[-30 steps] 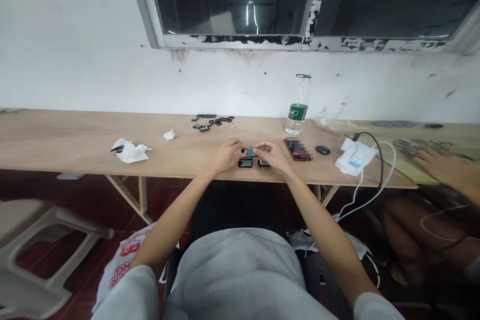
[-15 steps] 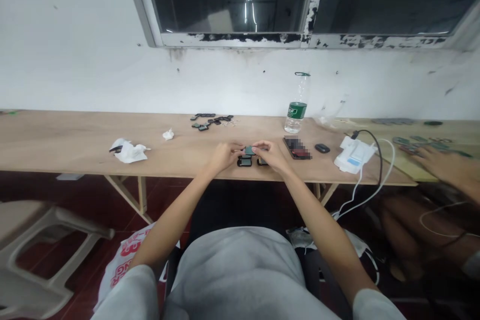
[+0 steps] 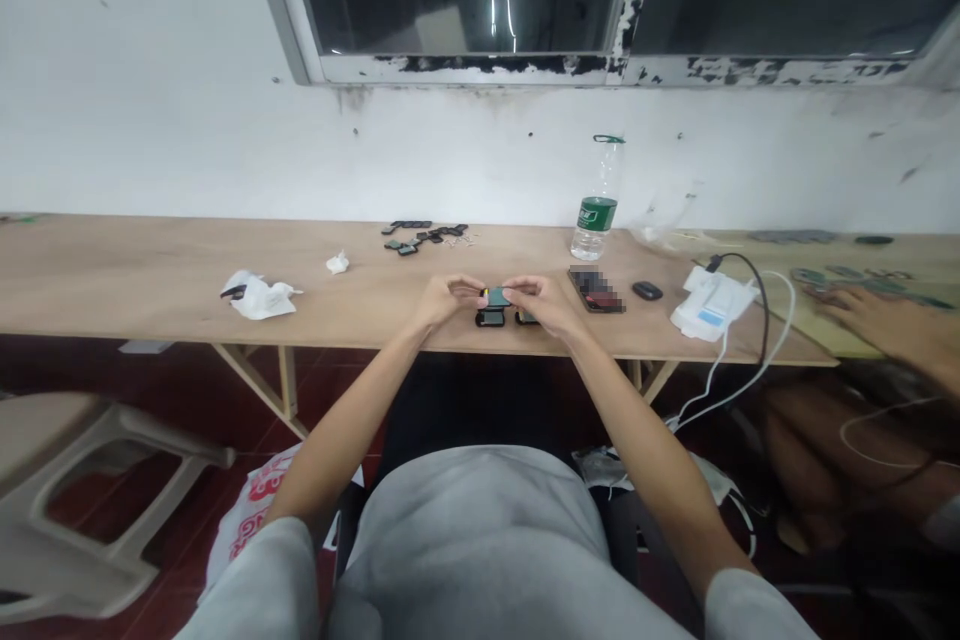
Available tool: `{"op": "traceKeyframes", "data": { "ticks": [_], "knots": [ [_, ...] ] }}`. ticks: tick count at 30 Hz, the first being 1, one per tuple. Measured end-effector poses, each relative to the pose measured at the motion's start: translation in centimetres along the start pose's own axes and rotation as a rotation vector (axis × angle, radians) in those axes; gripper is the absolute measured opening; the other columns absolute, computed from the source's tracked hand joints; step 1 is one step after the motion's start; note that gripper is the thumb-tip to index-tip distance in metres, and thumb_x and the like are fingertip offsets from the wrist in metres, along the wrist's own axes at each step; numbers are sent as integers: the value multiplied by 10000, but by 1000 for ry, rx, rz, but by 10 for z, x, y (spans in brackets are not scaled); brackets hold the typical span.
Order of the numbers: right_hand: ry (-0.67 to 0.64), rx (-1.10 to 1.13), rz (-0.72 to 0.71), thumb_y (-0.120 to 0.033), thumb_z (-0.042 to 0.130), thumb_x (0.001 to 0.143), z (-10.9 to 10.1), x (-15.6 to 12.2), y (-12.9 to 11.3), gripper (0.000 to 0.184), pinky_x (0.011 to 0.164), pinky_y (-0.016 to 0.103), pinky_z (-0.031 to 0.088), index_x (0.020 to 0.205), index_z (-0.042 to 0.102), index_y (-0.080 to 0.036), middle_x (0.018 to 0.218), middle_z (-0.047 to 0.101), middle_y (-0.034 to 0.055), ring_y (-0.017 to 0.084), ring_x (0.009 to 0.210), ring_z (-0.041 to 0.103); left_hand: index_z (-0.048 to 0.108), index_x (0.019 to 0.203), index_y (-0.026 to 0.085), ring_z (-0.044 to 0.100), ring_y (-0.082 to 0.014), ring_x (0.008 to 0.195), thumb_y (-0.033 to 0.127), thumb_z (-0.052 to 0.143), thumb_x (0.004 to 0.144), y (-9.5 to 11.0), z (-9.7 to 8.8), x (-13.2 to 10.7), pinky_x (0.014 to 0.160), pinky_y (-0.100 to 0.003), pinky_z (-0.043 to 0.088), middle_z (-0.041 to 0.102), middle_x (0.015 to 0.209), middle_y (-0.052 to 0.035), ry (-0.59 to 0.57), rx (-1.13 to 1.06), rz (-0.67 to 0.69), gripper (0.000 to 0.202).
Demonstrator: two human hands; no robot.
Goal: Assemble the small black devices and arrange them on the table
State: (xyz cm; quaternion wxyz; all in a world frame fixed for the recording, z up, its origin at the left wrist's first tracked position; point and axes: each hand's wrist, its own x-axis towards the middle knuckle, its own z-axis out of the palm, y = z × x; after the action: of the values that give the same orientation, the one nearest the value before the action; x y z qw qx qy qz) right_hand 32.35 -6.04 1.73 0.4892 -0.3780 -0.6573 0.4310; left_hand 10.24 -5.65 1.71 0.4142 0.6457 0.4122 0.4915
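Observation:
Near the table's front edge my left hand [image 3: 450,302] and my right hand [image 3: 545,304] pinch a small flat green piece [image 3: 496,297] between them, one at each end. It looks like a little circuit board; a small yellow spot shows at its left end. Just in front of it on the table lies a black-rimmed piece with a grey-green middle [image 3: 490,318]. A second black-rimmed piece [image 3: 526,318] is partly covered by my right hand. Farther back sits a loose group of similar black and green pieces [image 3: 420,238], with tiny pale bits [image 3: 457,242] beside them.
A water bottle [image 3: 594,215], a phone [image 3: 598,290], a black case [image 3: 646,291] and a white power strip with cables [image 3: 712,305] stand to the right. Crumpled tissues [image 3: 259,298] lie left. Another person's hand [image 3: 862,310] rests among flat pieces at far right.
The green piece stays between my fingers, and a yellow spot now shows at its left end. My left-hand fingers have shifted slightly. The whole view has tilted a little.

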Motion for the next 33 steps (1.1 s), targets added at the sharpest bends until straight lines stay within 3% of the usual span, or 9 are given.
{"op": "traceKeyframes", "data": {
  "ticks": [3,6,9,13,17,22,28,33],
  "knots": [
    [-19,-38,-29,-443,809,735,5,2,-6,341,702,294,571,936,741,-176,928,762,79,208,829,705,749,977,148,736,-283,957,315,951,511,-1,-5,2,945,-462,589,786,996,-99,-35,-24,-21,535],
    [36,-41,-59,-429,785,750,2,10,-6,323,719,297,578,936,728,-171,976,763,83,211,859,709,736,1077,154,715,-276,1039,393,888,649,0,-11,4,946,-435,588,767,1102,-109,-59,47,43,513],
    [150,-52,-60,-412,772,762,-14,20,1,318,748,300,581,951,721,-161,1020,766,100,224,912,715,724,1126,151,705,-279,1064,459,793,778,-3,-21,8,913,-418,601,755,1145,-119,4,203,95,470],
    [188,-126,53,-305,784,741,-43,27,17,235,789,312,573,896,728,-136,943,770,110,220,877,719,729,1158,145,718,-273,1007,387,728,845,-22,-40,14,919,-420,594,733,1202,-137,67,468,123,396],
    [165,-174,149,-234,755,759,-57,26,30,139,734,302,566,844,743,-125,882,769,100,191,740,704,756,1144,155,715,-296,1047,359,692,879,-39,-53,18,971,-418,566,739,1213,-133,-11,596,83,340],
    [146,-266,223,-202,708,803,-56,25,41,110,692,281,562,838,766,-117,807,766,83,185,671,708,762,1173,161,691,-318,1139,393,695,894,-45,-61,19,1045,-389,510,721,1281,-126,-97,695,26,369],
    [157,-655,120,-210,675,844,-57,21,34,193,831,327,545,938,817,-118,890,793,120,254,847,739,705,1265,142,693,-308,1140,332,704,883,-46,-69,20,1006,-382,532,677,1360,-144,-103,684,-37,427],
    [85,-660,-123,-226,636,908,-41,15,11,233,802,299,530,1042,802,-132,999,785,119,221,847,711,748,1148,129,703,-323,1070,412,719,866,-47,-70,21,950,-404,545,737,1231,-162,-38,720,-46,401]
  ]
}}
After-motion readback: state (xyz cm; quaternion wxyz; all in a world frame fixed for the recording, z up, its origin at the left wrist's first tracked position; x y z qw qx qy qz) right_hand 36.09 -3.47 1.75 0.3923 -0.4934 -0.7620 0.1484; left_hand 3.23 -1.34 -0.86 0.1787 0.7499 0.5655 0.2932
